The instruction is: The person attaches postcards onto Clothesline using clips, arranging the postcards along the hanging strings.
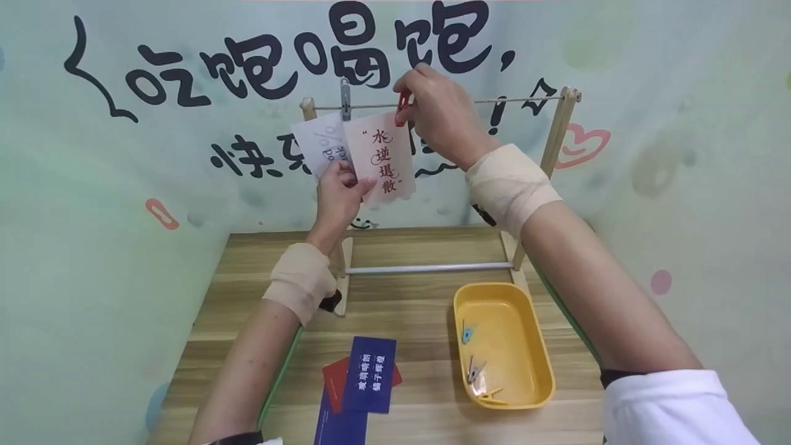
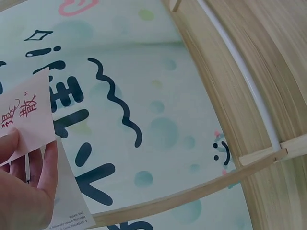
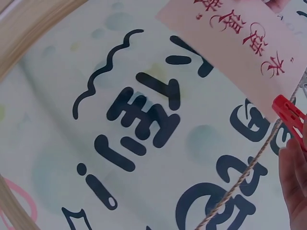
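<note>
My left hand (image 1: pixel 340 198) pinches the lower left edge of a pink card (image 1: pixel 382 157) with red characters, thumb in front and fingers behind. In the right hand (image 1: pixel 442 111) is a red clothespin (image 1: pixel 401 110), pinched at the card's top right corner by the twine (image 1: pixel 503 100). The left wrist view shows the thumb on the pink card (image 2: pixel 29 112). In the right wrist view the red clothespin (image 3: pixel 290 115) overlaps the card's corner and the twine (image 3: pixel 240 177). Left of the pink card, a white printed card (image 1: pixel 318 142) hangs near a grey clothespin (image 1: pixel 345 102) on the twine.
The twine runs between the posts of a wooden rack (image 1: pixel 559 133) with a metal lower bar (image 1: pixel 429 268). A yellow tray (image 1: pixel 547 371) on the table holds several clothespins. Left of it lie blue cards (image 1: pixel 371 377) and a red card (image 1: pixel 334 383). A lettered backdrop (image 1: pixel 266 198) stands behind.
</note>
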### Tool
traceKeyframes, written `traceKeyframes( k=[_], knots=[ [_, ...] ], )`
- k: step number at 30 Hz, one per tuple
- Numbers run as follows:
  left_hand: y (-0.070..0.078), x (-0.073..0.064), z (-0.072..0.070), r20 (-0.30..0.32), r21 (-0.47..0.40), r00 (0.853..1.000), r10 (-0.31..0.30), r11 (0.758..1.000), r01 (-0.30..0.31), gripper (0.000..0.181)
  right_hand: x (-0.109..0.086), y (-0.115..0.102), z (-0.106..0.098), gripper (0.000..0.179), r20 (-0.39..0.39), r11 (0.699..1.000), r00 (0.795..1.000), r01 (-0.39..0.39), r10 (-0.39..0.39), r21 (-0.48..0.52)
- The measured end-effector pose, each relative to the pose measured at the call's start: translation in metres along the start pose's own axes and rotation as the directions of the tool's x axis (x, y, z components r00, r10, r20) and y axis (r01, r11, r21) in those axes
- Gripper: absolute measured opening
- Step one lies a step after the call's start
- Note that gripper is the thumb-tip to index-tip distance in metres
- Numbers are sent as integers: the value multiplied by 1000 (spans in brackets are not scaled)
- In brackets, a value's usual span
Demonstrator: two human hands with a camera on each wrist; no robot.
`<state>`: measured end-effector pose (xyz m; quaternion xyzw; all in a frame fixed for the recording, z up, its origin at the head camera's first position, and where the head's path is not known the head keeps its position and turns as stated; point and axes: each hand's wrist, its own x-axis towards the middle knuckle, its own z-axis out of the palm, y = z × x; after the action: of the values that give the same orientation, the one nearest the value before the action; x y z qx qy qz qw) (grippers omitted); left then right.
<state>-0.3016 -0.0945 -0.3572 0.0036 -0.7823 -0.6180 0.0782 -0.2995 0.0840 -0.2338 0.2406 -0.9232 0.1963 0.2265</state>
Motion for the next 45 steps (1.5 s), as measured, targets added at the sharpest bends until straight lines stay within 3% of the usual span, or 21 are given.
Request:
traceKeyframes(
  k=[7, 20, 31, 39, 45],
  knots=[
    [3, 0, -3, -40, 26, 999, -16, 1000, 17, 30, 9, -10, -3, 23, -100, 1000, 995, -14, 14, 8],
    [-1, 3, -8, -49, 34, 998, -38, 999, 40, 31, 17, -16, -2, 21, -184, 994, 983, 6, 14, 108],
    [-4, 0, -8, -16, 64, 1000, 1, 998, 0, 33, 23, -17, 4, 22, -103, 987, 991, -70, 85, 144],
    [-4, 1, -9, -11, 77, 1000, -3, 997, 4, 34, 28, -13, -1, 24, -118, 988, 987, -98, 112, 119],
    [-11, -1, -8, -13, 61, 1000, 27, 998, -26, 33, 27, -15, 6, 25, -93, 987, 990, -98, 110, 131]
  ],
)
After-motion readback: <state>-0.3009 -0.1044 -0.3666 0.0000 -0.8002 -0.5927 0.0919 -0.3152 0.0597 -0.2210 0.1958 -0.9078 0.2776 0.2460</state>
